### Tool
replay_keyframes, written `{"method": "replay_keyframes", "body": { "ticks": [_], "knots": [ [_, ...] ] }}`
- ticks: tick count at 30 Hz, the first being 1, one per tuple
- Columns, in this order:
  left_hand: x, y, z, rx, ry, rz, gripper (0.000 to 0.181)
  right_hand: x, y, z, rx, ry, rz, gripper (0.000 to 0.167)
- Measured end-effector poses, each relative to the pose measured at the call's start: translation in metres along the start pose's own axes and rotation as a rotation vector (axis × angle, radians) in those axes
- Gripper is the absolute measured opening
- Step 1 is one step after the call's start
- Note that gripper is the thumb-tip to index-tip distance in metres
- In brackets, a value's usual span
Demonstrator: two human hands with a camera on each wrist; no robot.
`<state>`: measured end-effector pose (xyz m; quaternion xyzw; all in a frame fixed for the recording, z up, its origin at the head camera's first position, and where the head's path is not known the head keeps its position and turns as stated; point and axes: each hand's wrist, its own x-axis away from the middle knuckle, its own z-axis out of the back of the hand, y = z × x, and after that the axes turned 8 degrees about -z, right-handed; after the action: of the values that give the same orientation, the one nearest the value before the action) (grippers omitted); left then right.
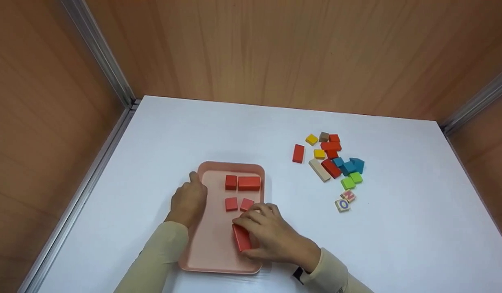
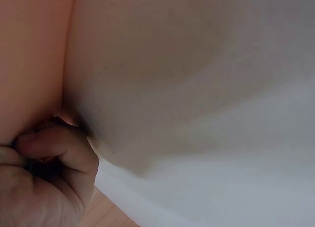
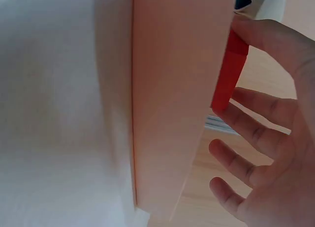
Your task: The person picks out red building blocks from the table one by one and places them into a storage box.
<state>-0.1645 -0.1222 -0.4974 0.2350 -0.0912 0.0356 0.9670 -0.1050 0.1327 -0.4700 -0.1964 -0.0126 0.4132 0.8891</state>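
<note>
Tray [image 1: 212, 248]: plain salmon pink, its rim a deeper tone than its floor
Held block [image 1: 241, 238]: solid red
Four blocks in the tray [image 1: 249, 184]: solid red, upper pair deeper, lower pair pinker
Loose red blocks [image 1: 298, 154]: plain vivid red
Yellow blocks [image 1: 312, 139]: plain golden yellow
Blue blocks [image 1: 348, 168]: plain teal blue
Green blocks [image 1: 348, 183]: plain lime green
Small cube [image 1: 324, 137]: greyish brown
Plank block [image 1: 319, 170]: pale beige
N tile [image 1: 348, 195]: cream with a pinkish-red letter
O tile [image 1: 342, 205]: cream with a violet-blue letter
Sleeves [image 1: 163, 246]: plain pale khaki
Tabletop [image 1: 397, 228]: plain white
Back panel [image 1: 283, 53]: orange-brown wood grain, darker streaks running mostly upright
Left panel [image 1: 39, 114]: deeper brown wood grain
Corner rails [image 1: 98, 44]: silver grey
</note>
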Motion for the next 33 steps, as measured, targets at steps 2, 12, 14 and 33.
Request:
{"method": "replay_keyframes", "body": {
  "ticks": [2, 12, 14, 33],
  "knots": [
    [0.000, 0.000, -0.001, -0.019, 0.013, -0.019, 0.027, -0.001, -0.001, -0.003, 0.008, -0.001, 0.030, 0.068],
    [0.000, 0.001, -0.001, -0.068, 0.045, -0.081, 0.023, -0.008, -0.001, -0.014, 0.070, -0.067, 0.133, 0.066],
    [-0.001, 0.002, -0.001, -0.067, 0.037, -0.065, 0.025, -0.009, -0.001, -0.015, 0.081, -0.108, 0.117, 0.066],
    [0.000, 0.000, 0.000, -0.074, 0.002, -0.040, 0.026, -0.011, 0.003, -0.013, 0.041, -0.120, 0.117, 0.062]
  ]
}}
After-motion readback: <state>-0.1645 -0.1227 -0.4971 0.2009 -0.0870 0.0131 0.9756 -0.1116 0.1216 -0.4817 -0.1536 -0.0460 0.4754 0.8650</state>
